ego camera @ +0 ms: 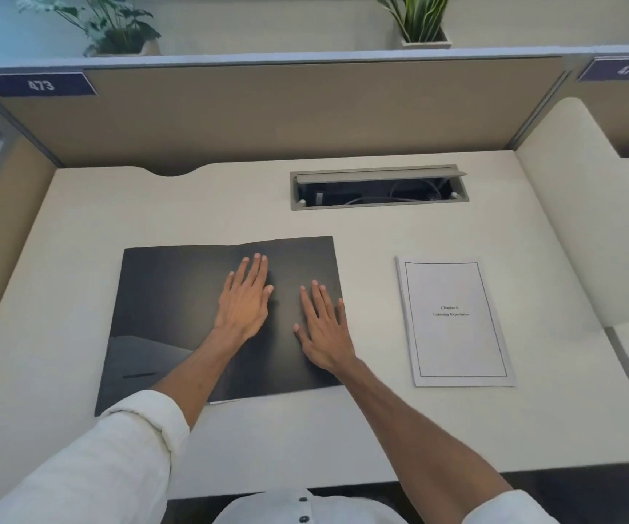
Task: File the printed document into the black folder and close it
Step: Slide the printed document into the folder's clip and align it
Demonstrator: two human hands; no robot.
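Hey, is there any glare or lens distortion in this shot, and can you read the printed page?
Head view: wide-angle bending curves the partition; a pale reflection sits on the black folder at its lower left; the printed document has small, soft title text.

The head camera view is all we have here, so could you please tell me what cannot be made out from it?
- Black folder: the left hand, right hand and forearms cover the middle; the sliver of white at its near edge can't be identified.
- Printed document: title print too small to read with certainty; pages beneath hidden by the cover sheet.
- Cable box: interior dark, partly hidden by its raised lid.
- Plants: cut off by the top edge.
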